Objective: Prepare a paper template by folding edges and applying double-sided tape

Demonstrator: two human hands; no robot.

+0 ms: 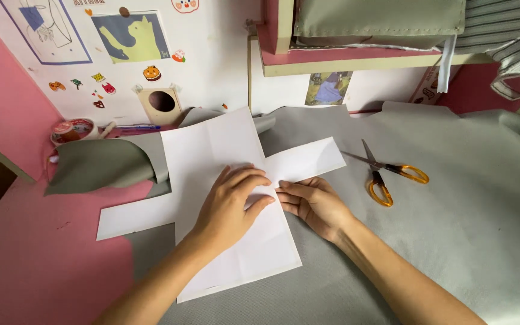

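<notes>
Edges: we note the pink table (37, 265) bare at lower left; grey fabric (464, 229) covers the rest, reaching the right and bottom frame edges.
Fabric roll: its left end curls back on itself (100, 168), just beside the top sheet's left edge.
Open room: we see a wide flat stretch of fabric right of the hands and below the scissors; bare table left of the forearms.
Back edge: tape roll (72, 129) and pens (136, 127) against the wall; a shelf (356, 60) overhangs the far side.
Paper: two white sheets crossed. Top sheet (224, 150) runs from near the wall toward us; the under sheet (308, 159) runs left-low to right-high, its ends showing on both sides.
Left hand (233, 204): flat, palm down, fingers together and extended, pressing the top sheet at the crossing. It grips nothing.
Right hand (314, 201): loosely open, fingertips on the top sheet's right edge, touching the left hand's fingertips; heel on the fabric.
Scissors (389, 171): orange handles, blades slightly apart, lying on the fabric near the right hand, untouched.
</notes>
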